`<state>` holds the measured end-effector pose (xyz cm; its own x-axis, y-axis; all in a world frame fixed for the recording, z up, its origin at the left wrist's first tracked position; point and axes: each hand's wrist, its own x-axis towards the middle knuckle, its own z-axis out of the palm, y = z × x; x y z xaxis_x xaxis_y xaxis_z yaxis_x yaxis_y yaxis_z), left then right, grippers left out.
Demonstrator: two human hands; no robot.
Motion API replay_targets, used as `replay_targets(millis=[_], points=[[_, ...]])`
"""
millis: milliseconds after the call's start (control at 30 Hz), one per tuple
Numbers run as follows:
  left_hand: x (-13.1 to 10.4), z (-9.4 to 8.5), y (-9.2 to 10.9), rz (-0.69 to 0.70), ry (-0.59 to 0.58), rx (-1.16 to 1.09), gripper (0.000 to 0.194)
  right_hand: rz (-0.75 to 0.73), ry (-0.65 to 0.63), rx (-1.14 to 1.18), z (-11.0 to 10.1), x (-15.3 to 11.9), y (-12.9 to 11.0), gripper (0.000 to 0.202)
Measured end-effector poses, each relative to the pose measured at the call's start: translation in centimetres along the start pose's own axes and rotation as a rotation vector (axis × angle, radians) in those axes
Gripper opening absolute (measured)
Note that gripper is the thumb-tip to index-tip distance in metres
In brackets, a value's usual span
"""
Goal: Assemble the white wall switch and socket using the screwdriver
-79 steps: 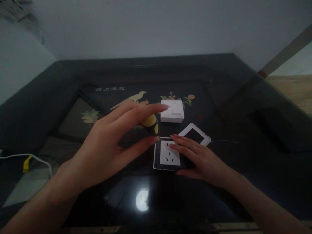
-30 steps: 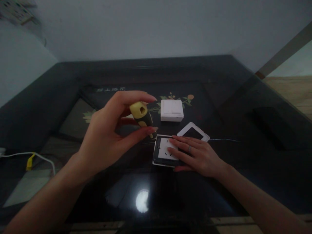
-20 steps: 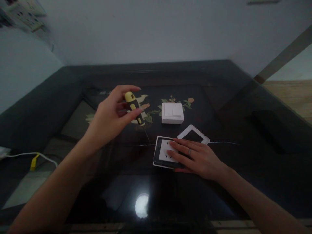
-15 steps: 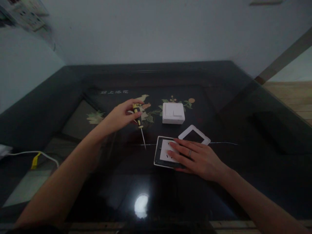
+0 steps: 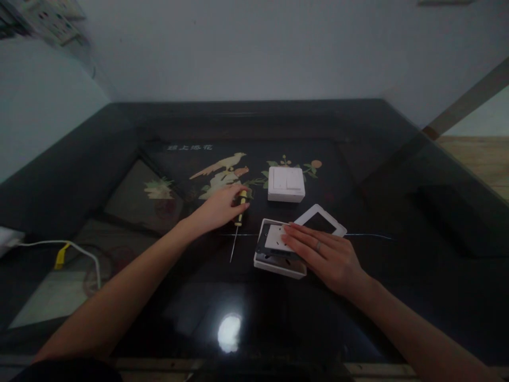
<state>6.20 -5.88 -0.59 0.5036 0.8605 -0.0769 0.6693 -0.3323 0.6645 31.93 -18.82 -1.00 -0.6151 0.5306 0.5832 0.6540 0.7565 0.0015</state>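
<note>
My left hand (image 5: pixel 222 208) holds a yellow and black screwdriver (image 5: pixel 240 208) by its handle, the thin shaft pointing down toward the table. To its right, my right hand (image 5: pixel 324 254) grips the right side of a socket panel (image 5: pixel 274 237) with a white face and dark frame. The panel sits tilted over an open white box (image 5: pixel 280 268), and a gap shows the box's inside along the near edge. A white cover frame (image 5: pixel 338 228) lies just behind my right hand. Farther back stands a white switch box (image 5: pixel 286 184).
The glossy dark table (image 5: pixel 191 313) bears a bird and flower picture. At the left lie a white cable (image 5: pixel 85 257) with a yellow tag and a white plug (image 5: pixel 10 239). A thin wire (image 5: pixel 369 235) runs across the table. Behind is a wall (image 5: pixel 254 48).
My left hand has moved right and nearer with the screwdriver, whose tip now points down-left. The socket panel has shifted up off the near edge of its box, with my right hand on it.
</note>
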Motion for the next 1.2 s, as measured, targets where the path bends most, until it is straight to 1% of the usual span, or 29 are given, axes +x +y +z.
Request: replay_targets(millis=[167,267,333,400,433,467,500,567,600,700,767,833,867,933,1067,1133,1200], points=[[-0.2,0.7,0.4,0.044,0.030,0.084,0.042,-0.029,0.014,-0.009,-0.1,0.3,-0.2,0.027],[-0.2,0.4,0.6,0.037,0.032,0.074,0.040,-0.048,0.016,-0.017,-0.2,0.3,-0.3,0.029],[-0.3,-0.5,0.9,0.023,0.016,0.046,0.040,-0.056,0.006,-0.017,-0.2,0.3,-0.2,0.030],[-0.6,-2.1,1.5,0.020,0.026,-0.001,0.041,-0.059,-0.005,-0.017,-0.2,0.2,-0.1,0.030],[-0.8,-2.9,1.9,0.027,0.050,-0.026,0.042,-0.058,-0.004,-0.019,-0.2,0.1,-0.1,0.030],[-1.2,-3.7,2.5,0.051,0.109,-0.080,0.043,-0.053,-0.002,-0.019,-0.2,0.1,-0.1,0.030],[-1.5,-4.4,3.0,0.056,0.140,-0.125,0.045,-0.047,0.002,-0.014,-0.2,0.0,0.0,0.029],[-2.2,-5.3,4.1,0.057,0.178,-0.153,0.047,-0.027,0.019,0.007,0.0,0.0,0.0,0.028],[-2.5,-5.4,4.5,0.074,0.178,-0.152,0.046,-0.013,0.028,0.020,0.1,-0.1,-0.1,0.028],[-2.9,-4.7,4.8,0.131,0.090,-0.090,0.043,0.028,0.041,0.059,0.4,-0.2,-0.2,0.027],[-2.7,-3.9,4.6,0.132,0.003,-0.051,0.042,0.051,0.033,0.078,0.5,-0.2,-0.2,0.026],[-2.4,-3.5,4.3,0.132,-0.032,-0.079,0.040,0.077,0.022,0.093,0.5,-0.1,-0.1,0.027],[-2.2,-3.4,4.2,0.144,-0.016,-0.119,0.038,0.089,0.017,0.100,0.5,-0.1,0.0,0.027],[-2.1,-3.7,4.2,0.165,0.052,-0.211,0.037,0.094,0.007,0.113,0.4,-0.1,0.1,0.027],[-2.4,-4.6,4.8,0.183,0.221,-0.398,0.039,0.005,-0.030,0.095,-0.2,-0.1,0.3,0.029],[-2.9,-4.7,5.3,0.241,0.307,-0.442,0.041,-0.046,-0.067,0.061,-0.7,-0.2,0.3,0.030],[-3.3,-4.2,5.8,0.331,0.383,-0.417,0.042,-0.079,-0.107,0.040,-1.0,-0.2,0.4,0.031]])
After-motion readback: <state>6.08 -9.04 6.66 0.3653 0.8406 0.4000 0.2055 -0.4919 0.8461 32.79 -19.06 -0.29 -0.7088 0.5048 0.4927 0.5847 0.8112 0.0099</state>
